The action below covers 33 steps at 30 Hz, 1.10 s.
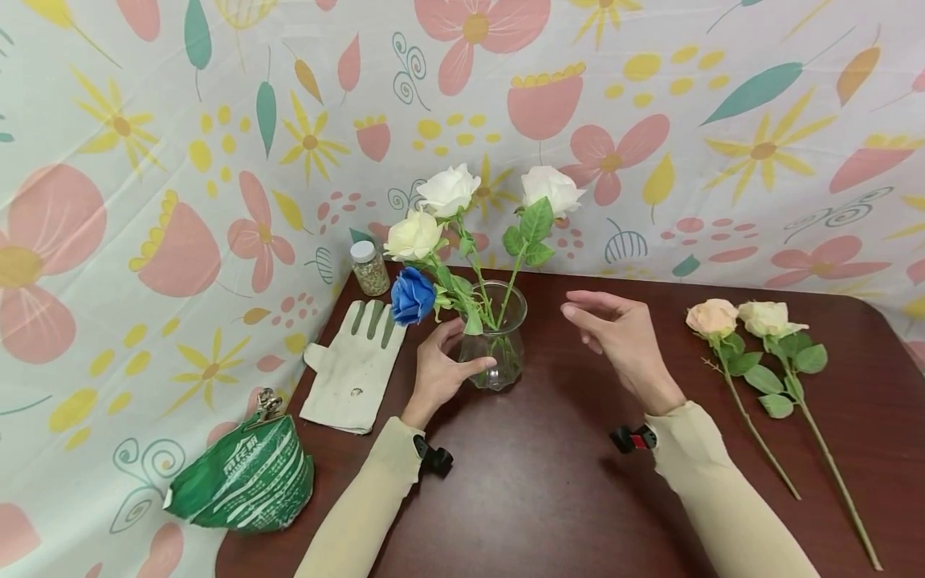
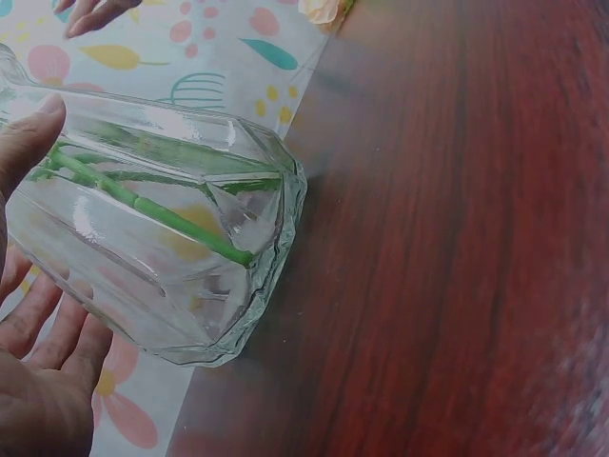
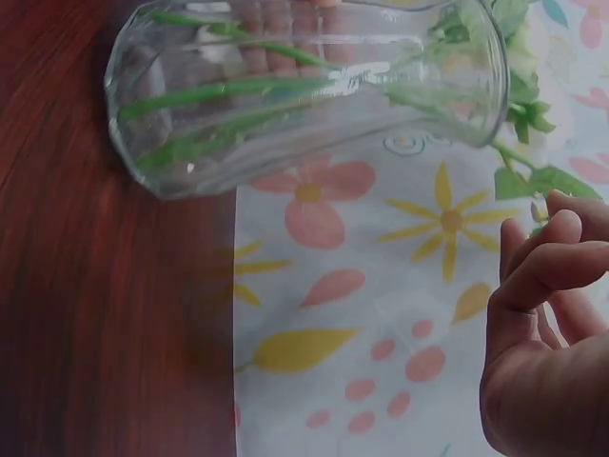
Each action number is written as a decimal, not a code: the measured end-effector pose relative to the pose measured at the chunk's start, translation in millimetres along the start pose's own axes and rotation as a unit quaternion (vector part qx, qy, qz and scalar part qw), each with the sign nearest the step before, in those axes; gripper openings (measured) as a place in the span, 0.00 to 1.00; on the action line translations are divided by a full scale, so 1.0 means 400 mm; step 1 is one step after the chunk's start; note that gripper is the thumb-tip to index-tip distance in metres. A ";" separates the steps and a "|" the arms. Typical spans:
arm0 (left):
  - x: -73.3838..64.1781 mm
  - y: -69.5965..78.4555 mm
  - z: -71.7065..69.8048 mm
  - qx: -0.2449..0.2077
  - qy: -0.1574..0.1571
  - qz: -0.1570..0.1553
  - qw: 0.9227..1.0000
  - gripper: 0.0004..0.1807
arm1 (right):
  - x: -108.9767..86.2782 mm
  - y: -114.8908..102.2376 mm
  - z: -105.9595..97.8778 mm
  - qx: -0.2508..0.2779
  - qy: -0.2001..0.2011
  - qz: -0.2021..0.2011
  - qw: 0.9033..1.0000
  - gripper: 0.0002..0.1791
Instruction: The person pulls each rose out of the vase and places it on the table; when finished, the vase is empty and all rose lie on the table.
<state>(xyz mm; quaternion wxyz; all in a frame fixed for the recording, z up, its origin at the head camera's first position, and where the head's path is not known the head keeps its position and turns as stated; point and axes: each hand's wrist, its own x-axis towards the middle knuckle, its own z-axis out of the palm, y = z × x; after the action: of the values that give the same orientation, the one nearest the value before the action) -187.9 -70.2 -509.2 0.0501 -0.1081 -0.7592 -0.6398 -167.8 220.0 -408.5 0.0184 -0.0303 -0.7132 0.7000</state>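
A clear glass vase (image 1: 510, 357) stands on the table with several flower stems inside. My left hand (image 1: 441, 368) holds its left side, thumb across the front and fingers around the back. Out of the vase rise two white roses (image 1: 450, 191), a cream rose (image 1: 414, 236) and a blue rose (image 1: 413, 297), which leans low to the left. In the left wrist view a green stem (image 2: 181, 224) reaches close to the vase's base. To the right of the vase, my right hand (image 1: 627, 339) hovers with loosely bent fingers and nothing in them.
At the table's right lie a peach rose (image 1: 712, 319) and a pale cream rose (image 1: 768, 319), both long-stemmed. On the left are white gloves (image 1: 354, 377), a lidded jar (image 1: 369, 271) and a green pouch (image 1: 249, 478). A flower-patterned cloth (image 1: 636, 104) hangs behind the table (image 1: 527, 498).
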 end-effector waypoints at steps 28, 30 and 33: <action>0.001 -0.004 0.000 0.006 0.003 0.019 1.000 0.49 | 0.143 -0.026 0.153 0.003 -0.064 -0.017 0.998 0.15; 0.002 -0.003 0.000 0.005 0.002 0.021 1.000 0.49 | 0.148 -0.027 0.156 0.003 -0.066 -0.009 0.998 0.13; 0.001 -0.003 0.000 0.006 0.001 0.020 1.000 0.51 | 0.153 -0.029 0.158 0.006 -0.066 -0.003 0.998 0.10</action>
<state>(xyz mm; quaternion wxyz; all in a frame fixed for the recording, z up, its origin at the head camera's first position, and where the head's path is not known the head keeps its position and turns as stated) -188.6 -70.2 -510.4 0.0638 -0.1223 -0.7607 -0.6343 -233.2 161.0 -399.0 -0.0265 0.0176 -0.7090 0.7045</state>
